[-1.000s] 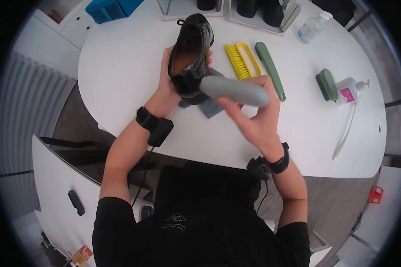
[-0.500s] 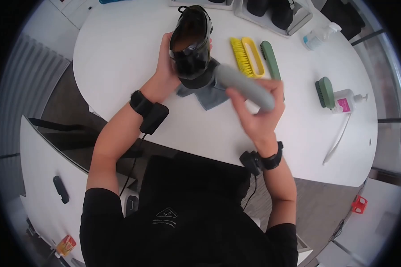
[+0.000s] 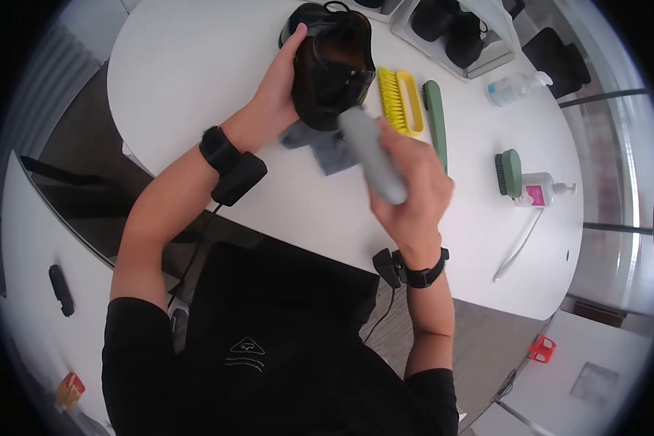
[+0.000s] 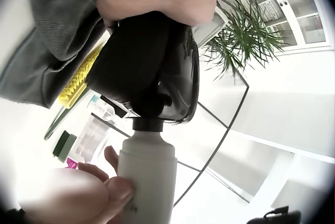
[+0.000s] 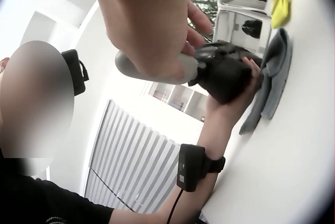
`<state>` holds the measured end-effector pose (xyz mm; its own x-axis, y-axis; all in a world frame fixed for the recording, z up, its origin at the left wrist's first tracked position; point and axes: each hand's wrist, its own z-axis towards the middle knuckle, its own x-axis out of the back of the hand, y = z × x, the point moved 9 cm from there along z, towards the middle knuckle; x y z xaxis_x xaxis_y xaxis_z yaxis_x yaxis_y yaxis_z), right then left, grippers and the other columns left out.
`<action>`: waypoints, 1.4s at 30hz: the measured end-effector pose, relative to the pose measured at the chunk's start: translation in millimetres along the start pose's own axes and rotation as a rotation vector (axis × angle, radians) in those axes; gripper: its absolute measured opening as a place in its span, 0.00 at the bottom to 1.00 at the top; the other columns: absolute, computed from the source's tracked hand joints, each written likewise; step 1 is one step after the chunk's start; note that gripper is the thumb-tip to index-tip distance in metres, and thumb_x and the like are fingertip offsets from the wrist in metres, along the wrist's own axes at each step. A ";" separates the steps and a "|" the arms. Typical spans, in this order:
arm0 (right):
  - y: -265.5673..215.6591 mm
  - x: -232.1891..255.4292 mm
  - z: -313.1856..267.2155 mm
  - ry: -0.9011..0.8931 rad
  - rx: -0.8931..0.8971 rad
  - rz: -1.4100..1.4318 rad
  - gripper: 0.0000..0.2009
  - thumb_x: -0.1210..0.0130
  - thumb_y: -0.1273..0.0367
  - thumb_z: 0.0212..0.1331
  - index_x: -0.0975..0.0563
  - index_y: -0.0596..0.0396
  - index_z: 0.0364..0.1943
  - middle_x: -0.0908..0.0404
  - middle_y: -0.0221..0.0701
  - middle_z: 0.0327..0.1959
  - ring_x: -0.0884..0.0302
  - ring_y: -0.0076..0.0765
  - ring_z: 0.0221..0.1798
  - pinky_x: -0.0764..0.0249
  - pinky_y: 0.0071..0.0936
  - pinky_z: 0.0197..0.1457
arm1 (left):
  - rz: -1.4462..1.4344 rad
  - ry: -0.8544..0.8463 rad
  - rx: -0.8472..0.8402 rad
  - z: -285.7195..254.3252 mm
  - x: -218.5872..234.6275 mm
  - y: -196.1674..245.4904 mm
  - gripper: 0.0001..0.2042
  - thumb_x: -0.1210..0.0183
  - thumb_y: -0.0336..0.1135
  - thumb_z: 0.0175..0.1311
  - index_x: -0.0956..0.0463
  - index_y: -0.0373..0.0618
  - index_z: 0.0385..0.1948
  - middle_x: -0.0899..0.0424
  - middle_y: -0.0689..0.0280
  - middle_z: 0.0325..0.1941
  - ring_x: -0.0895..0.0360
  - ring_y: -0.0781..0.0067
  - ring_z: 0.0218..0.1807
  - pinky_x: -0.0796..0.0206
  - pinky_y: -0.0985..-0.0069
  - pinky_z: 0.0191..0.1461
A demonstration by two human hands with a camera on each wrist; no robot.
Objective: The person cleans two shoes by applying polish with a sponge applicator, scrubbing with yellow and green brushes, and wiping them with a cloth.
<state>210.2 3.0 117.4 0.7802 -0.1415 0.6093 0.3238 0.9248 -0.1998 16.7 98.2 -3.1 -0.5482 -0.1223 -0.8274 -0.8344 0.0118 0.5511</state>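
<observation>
A glossy black shoe [image 3: 333,87] is gripped in my left hand [image 3: 272,91], raised over the table with its toe toward me. My right hand [image 3: 416,182] holds a grey shoe polish bottle [image 3: 371,156], fingers wrapped round its body. In the left wrist view the bottle [image 4: 148,174] points its black applicator end [image 4: 147,124] right at the shoe's toe, near the sole edge. Below the shoe, a folded grey-blue cloth [image 3: 332,154] lies on the table. In the right wrist view the left fingers [image 5: 254,77] curve round the shoe's underside.
Right of the shoe lie a yellow brush [image 3: 413,105] and a long green brush [image 3: 435,120]. Farther right are a small green brush [image 3: 512,173], a pump bottle [image 3: 534,190] and a white strip [image 3: 519,247]. A clear pump bottle [image 3: 512,89] and a tray with black shoes [image 3: 463,40] stand behind.
My left hand has turned the shoe, so its opening now faces more to the right. The bottle has swung steeper and come back to the toe after standing off it. The head view has shifted.
</observation>
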 end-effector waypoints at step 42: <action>100.8 4.1 61.8 0.068 -0.567 0.260 0.21 0.25 0.59 0.56 0.21 0.58 0.44 0.10 0.38 0.33 0.13 0.31 0.28 0.18 0.25 0.35 | 0.639 -0.127 -0.240 -12.8 -24.0 -4.5 0.38 0.63 0.62 0.85 0.47 0.37 0.82 0.41 0.55 0.85 0.46 0.64 0.85 0.57 0.72 0.87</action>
<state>212.9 117.4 147.1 0.8978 0.0238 0.4397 0.3378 0.6034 -0.7224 34.3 88.4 15.6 -0.9426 -0.0475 -0.3305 -0.3176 -0.1782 0.9313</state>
